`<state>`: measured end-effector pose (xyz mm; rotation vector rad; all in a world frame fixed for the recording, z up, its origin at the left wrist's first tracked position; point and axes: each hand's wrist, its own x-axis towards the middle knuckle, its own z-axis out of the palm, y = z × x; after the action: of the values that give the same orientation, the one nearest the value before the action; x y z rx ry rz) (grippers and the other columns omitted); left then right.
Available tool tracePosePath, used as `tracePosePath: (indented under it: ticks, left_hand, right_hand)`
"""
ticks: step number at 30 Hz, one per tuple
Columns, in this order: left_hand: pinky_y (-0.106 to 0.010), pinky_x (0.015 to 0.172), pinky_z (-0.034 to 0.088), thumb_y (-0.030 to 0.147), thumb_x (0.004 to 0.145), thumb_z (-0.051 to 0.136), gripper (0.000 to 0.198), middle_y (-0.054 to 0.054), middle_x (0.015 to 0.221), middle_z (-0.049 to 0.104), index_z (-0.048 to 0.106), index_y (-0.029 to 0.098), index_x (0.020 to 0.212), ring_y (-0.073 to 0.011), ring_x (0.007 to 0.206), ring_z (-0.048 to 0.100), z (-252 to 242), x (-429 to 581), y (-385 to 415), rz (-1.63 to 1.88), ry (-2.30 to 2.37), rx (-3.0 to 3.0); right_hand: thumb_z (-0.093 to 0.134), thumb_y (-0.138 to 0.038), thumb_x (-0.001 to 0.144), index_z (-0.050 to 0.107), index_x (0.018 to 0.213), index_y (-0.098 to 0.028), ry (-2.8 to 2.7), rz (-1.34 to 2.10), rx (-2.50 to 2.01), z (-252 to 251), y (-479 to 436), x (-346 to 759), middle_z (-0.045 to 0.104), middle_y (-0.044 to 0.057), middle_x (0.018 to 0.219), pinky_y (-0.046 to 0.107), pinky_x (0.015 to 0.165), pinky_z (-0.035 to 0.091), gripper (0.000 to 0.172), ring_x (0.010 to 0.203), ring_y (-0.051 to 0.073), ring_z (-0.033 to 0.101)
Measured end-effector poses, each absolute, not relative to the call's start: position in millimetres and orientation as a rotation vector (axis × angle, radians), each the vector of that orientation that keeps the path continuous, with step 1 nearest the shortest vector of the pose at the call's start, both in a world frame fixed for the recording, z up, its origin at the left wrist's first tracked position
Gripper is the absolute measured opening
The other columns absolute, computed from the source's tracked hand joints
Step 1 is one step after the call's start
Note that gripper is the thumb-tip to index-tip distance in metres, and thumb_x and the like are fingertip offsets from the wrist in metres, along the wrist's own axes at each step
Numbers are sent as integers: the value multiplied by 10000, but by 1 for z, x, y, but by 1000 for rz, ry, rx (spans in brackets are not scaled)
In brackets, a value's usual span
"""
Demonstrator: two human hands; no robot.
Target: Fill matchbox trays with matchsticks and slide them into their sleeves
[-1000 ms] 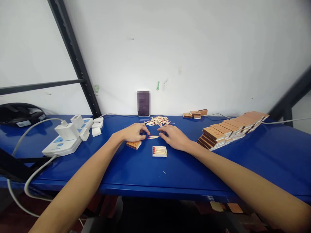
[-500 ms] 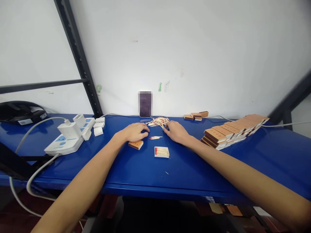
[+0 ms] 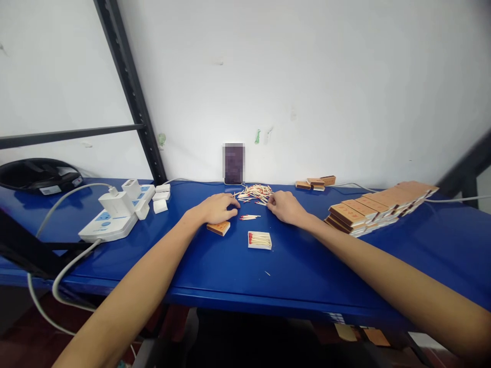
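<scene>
My left hand (image 3: 217, 208) lies on the table with its thumb and fingers apart. It partly covers an orange-brown matchbox sleeve (image 3: 218, 228), and its fingertips are beside the left end of a heap of loose matches (image 3: 255, 192). At the heap's right edge, my right hand (image 3: 284, 207) has its fingers curled together, with a match (image 3: 261, 203) at the fingertips. Between the hands lies a small group of red-tipped matches (image 3: 249, 217). Nearer to me, a white matchbox tray (image 3: 260, 247) holds matches with their red heads to the left.
Stacked matchboxes (image 3: 353, 213) stand at the right, with several more (image 3: 315, 182) by the wall. A phone-like device (image 3: 233, 164) leans on the wall. On the left are a power strip (image 3: 109, 230) with chargers, cables and a black headset (image 3: 40, 175). A lone splinter (image 3: 267, 273) lies near the front edge.
The view has shifted slightly, moving everything a little to the right. My right thumb and fingers have drawn closer together at the heap's edge. My left hand stays almost in place.
</scene>
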<state>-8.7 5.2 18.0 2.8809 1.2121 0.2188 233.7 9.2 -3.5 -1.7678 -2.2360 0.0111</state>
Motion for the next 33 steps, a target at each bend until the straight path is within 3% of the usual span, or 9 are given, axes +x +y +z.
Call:
tracePosePath:
  ticks: [6,11,16,23,33]
  left_hand:
    - [-356,986,404,335,892,427,351,-72,1200,617,641,202,1136,-232,1117,564,17,-8,5,230,1211,2880]
    - [-360,1003,394,340,898,423,360,-73,1226,606,634,198,1152,-231,1136,553,17,-7,5,219,1214,2880]
    - [-363,978,414,336,888,424,370,-77,1218,614,639,194,1153,-238,1115,570,20,-5,2,192,1231,2898]
    - [-334,886,451,272,840,451,313,-28,1089,695,687,226,1041,-221,990,626,25,-2,-4,240,1246,2905]
    - [-340,868,431,444,898,468,362,-77,1065,656,670,215,1093,-242,1008,582,27,10,-13,138,1157,2880]
  right_hand:
    - [520,-190,853,673,880,-171,-2225,15,-1635,-8,5,240,702,58,849,251,647,389,157,758,168,613]
    - [492,-199,893,672,933,-163,-2302,-6,-1485,-13,9,240,684,79,944,270,727,403,187,850,185,602]
    - [517,-216,877,681,867,-167,-2281,38,-1448,-12,9,231,682,61,855,267,683,391,171,770,171,587]
    - [528,-192,826,700,802,-160,-2325,423,-1285,0,-3,215,702,23,780,252,655,410,176,697,140,588]
    - [598,-293,801,707,847,-149,-2411,579,-1176,3,-12,219,681,35,775,266,634,390,187,687,148,562]
